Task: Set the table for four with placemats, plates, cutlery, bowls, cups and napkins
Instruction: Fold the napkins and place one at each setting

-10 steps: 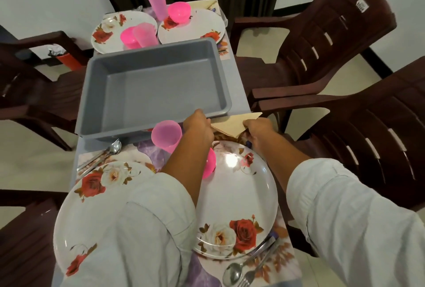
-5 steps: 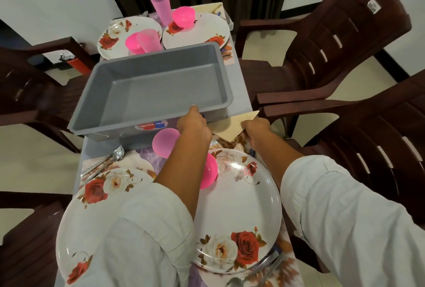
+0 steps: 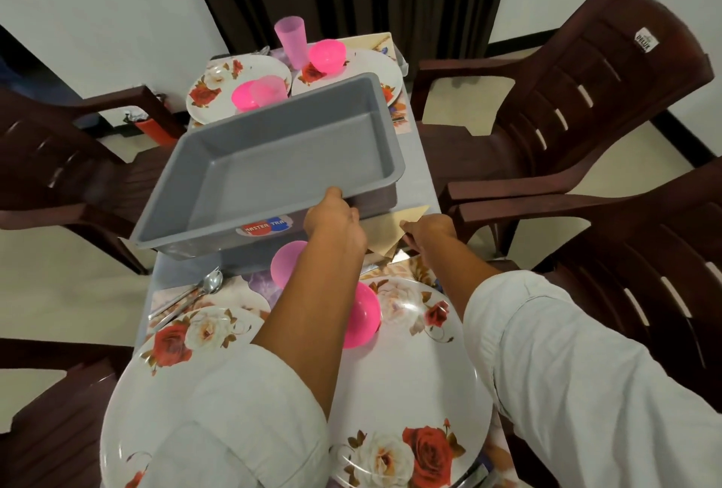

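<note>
Over mid-table, left hand point(image 3: 332, 220) grips the rim of the grey tray point(image 3: 273, 167); right hand point(image 3: 428, 231) pinches a napkin point(image 3: 385, 231).

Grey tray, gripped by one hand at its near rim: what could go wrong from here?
The left hand grips the grey tray at one rim only, so it may tip or slip. Its far end looks close to the pink cup on the far plate and could knock it over.
</note>
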